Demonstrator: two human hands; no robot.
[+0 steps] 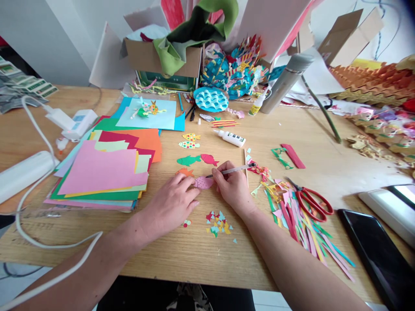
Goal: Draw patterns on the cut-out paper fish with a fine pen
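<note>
Nearest, the bare left hand (pixel 171 203) lies palm down on the wooden tabletop (pixel 66 255), its fingers loosely spread and not clenched, with the fingertips (pixel 194 192) pressing on the left end of a pink paper fish with dark dots (pixel 203 182). The fish lies flat on the table between the two hands, touching both. The right hand (pixel 231 188) is closed in a pinch around a slim pale pen (pixel 231 169), whose dark tip meets the fish's upper edge. Just below the hands lies a small scatter of multicoloured paper triangles (pixel 218 223). To the right, a heap of long coloured paper strips (pixel 301 224) spreads beneath red-handled steel scissors (pixel 313 202), and a black glossy tablet (pixel 376 255) sits at the lower right of the frame. To the left of the left hand rests a thick stack of pink, green and orange paper sheets (pixel 100 181), with a white cable (pixel 32 233) curving beyond it. Above the hands, a green paper fish (pixel 188 160) and a red paper fish (pixel 209 159) lie side by side, just below a white glue bottle (pixel 231 138). Farther off, at top centre, a teal paper wave disc (pixel 210 99) lies before a cardboard box (pixel 162 58) stuffed with green felt (pixel 191 30).
</note>
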